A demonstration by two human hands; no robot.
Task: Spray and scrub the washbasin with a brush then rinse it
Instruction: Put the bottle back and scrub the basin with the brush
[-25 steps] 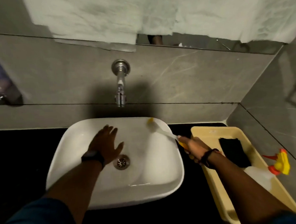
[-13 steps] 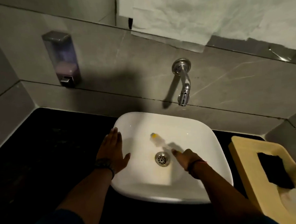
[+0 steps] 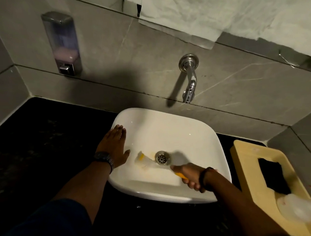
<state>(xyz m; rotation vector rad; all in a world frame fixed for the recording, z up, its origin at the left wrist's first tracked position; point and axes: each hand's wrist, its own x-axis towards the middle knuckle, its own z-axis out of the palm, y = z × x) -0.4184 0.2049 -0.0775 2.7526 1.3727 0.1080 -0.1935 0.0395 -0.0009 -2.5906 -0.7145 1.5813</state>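
I see the brush (image 3: 144, 160) head has slid from above the drain (image 3: 161, 157) to its left, low in the washbasin (image 3: 197, 133) and blurred. My right hand (image 3: 189, 176) is clamped round the yellow handle over the near right of the bowl, wrist bent inward. My left hand (image 3: 114, 147) lies flat — fingers spread, gripping nothing — on the left rim, further back than before. Black counter (image 3: 44, 141) lies open to the left; the yellow tray (image 3: 247, 167) sits near on the right. The tap (image 3: 189, 80) hangs beyond the far rim.

Grey tiled wall (image 3: 111, 53), black counter (image 3: 35, 142)
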